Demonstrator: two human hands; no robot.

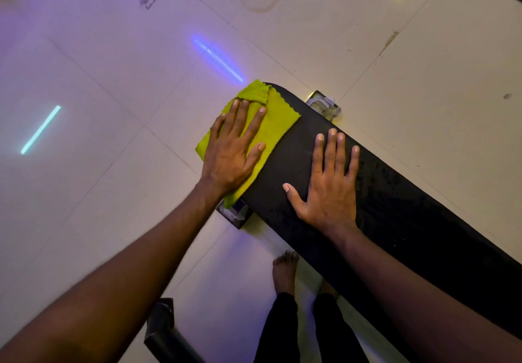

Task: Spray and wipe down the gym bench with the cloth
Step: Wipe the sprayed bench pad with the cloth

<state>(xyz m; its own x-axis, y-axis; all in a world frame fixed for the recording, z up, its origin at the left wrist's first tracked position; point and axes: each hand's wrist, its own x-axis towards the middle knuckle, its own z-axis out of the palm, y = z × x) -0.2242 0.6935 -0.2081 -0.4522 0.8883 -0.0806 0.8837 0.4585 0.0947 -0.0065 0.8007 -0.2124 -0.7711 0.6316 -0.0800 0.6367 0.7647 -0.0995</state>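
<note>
tiled floor [113, 80], pale glossy squares with dark grout lines, purple tint on the left, cream on the right. coloured light strips reflect in it: blue near the middle top, cyan at left, yellow at top right. a faint ring mark shows on a tile at top centre.

gym bench [395, 216], black padded, long axis runs diagonally from lower right up to upper left; its rounded end points toward the upper left. small droplets show on the pad around and right of the right hand. metal foot ends [324, 104] stick out on both sides under the near-end of the pad.

cloth [278, 125], yellow-green, spread flat over the rounded end of the bench, one corner folded over at the top, left edge hanging off the pad.

left hand [231, 153] lies palm down on the cloth, fingers straight and spread, pressing, not grasping. right hand [329, 182] flat on the bare pad just beside the cloth, fingers straight, thumb out, grasping nothing.

bare foot [285, 272] and dark trouser legs at bottom centre, beside the bench. dark metal tube [163, 331] at lower left.
</note>
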